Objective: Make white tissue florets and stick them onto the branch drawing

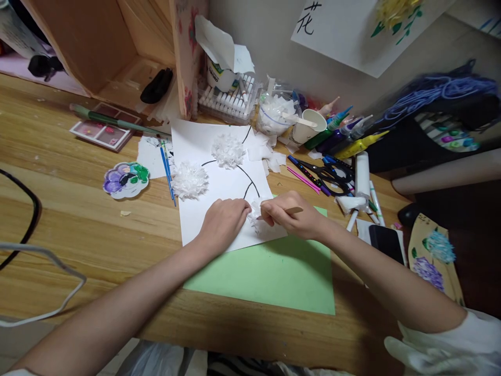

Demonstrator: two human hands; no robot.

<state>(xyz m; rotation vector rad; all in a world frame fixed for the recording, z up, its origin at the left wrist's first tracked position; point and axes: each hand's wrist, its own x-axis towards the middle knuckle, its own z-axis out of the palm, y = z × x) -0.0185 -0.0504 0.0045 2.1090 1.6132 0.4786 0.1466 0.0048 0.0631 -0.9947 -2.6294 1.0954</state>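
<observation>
A white sheet of paper with black drawn stems lies partly over a green sheet. Two fluffy white paper flowers sit on it, and a smaller white tissue-paper flower is between my hands. My left hand rests on the white sheet, fingers curled together at the small flower's left edge; whatever they pinch is hidden. On the flower's right side, my right hand is closed around a flat wooden craft stick, its end sticking out past the fingers.
Loose white tissue pieces lie at the sheet's right edge. Black scissors, pens and paint tubes are further right, near a phone. To the left are a flower-shaped palette and blue brushes. A paper cup stands behind.
</observation>
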